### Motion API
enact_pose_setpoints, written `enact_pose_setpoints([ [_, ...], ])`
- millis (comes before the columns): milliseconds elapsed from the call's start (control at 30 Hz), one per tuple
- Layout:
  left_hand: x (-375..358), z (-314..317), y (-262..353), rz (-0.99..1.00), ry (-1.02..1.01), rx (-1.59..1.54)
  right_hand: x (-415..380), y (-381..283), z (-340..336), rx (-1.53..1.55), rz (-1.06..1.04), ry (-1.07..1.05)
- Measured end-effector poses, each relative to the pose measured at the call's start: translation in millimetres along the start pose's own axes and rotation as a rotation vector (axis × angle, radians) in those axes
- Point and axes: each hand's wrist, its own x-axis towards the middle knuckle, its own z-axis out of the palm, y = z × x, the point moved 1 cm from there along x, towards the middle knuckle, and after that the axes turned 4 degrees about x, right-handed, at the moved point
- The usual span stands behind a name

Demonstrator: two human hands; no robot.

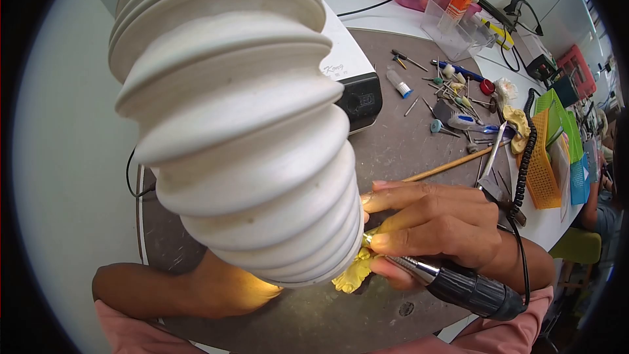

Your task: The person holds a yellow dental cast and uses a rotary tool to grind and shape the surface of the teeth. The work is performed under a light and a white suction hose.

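Note:
My right hand (439, 226) is closed around a black and silver rotary handpiece (458, 285), whose tip points left at a yellow cast piece (354, 274). The yellow piece shows just below the mouth of a large white corrugated hose (262, 151). My left hand (239, 288) lies left of the piece, lit yellow; its fingers are hidden behind the hose, so what they hold does not show. A coiled black cord (526, 151) hangs to the right of my right hand.
Many small burs (468, 101) and tools lie at the back right, near a wooden stick (452, 164). A white box (344, 52) stands behind the hose. Orange (542, 164) and green (557, 115) baskets line the right. Beyond them shows another person's arm (591, 206).

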Motion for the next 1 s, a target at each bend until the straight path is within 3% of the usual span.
enact_pose_setpoints([
  [167, -10.3, 1.7, 1.7, 0.497, 0.093, 0.601, -0.1, 0.6, -0.4, 0.006, 0.011, -0.004],
  [267, -13.3, 0.6, -1.7, 0.507, 0.087, 0.641, -1.7, 0.0, 0.6, 0.002, -0.009, -0.010],
  [367, -10.3, 0.0, -2.2, 0.436, 0.068, 0.533, -1.7, 0.8, 0.2, 0.013, 0.035, 0.010],
  [467, -1.9, -0.5, -10.7, 0.075, -0.026, 0.112, -1.5, -0.3, -0.2, 0.002, -0.003, -0.016],
  [533, 2.5, 0.5, -20.3, -0.007, -0.036, -0.025, -0.7, 0.3, -0.8, 0.010, 0.022, -0.011],
  [900, -4.3, -3.5, -14.2, -0.061, -0.058, -0.006, -1.0, -0.2, 0.2, -0.005, 0.008, -0.009],
  [967, -17.2, 0.7, -0.2, 0.567, 0.133, 0.727, -0.2, 0.6, -0.5, 0.002, 0.022, -0.005],
  [1000, -16.6, 0.2, -2.4, 0.567, 0.134, 0.728, -0.4, 0.4, -0.5, 0.002, 0.021, -0.005],
])
